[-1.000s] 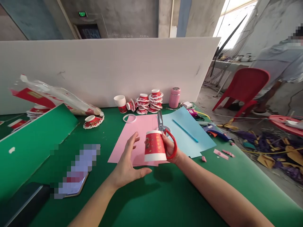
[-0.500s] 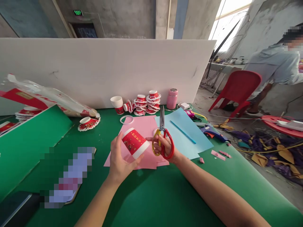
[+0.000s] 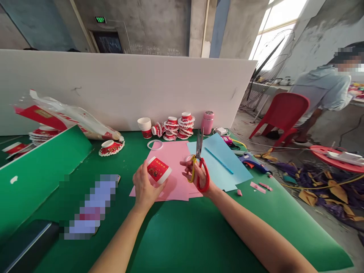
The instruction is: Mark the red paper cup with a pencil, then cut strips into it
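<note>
A red paper cup [image 3: 158, 169] with white ends is tilted in my left hand [image 3: 144, 187], its fingers wrapped round one side. My right hand [image 3: 201, 176] grips scissors [image 3: 203, 170] with one red and one yellow handle. The blades point up and stand slightly apart. Some fingers reach out to the left, with a gap between them and the cup. Under both hands lie pink paper sheets [image 3: 176, 186], and blue paper [image 3: 218, 175] with a blue pencil-like stick [image 3: 218, 160] is to the right.
Fringed red cups [image 3: 171, 126], stacked white-topped cups [image 3: 145, 126] and a pink bottle [image 3: 207, 123] stand by the white board [image 3: 127, 87]. A phone [image 3: 92, 208] lies left. A glue gun [image 3: 254, 163] and pink scraps [image 3: 258, 187] lie right. A person sits on a red chair [image 3: 280, 115].
My right hand with the scissors has drawn away from the cup, and the blades have opened a little. The cup has shifted slightly in my left hand. The whole view has moved a little.
</note>
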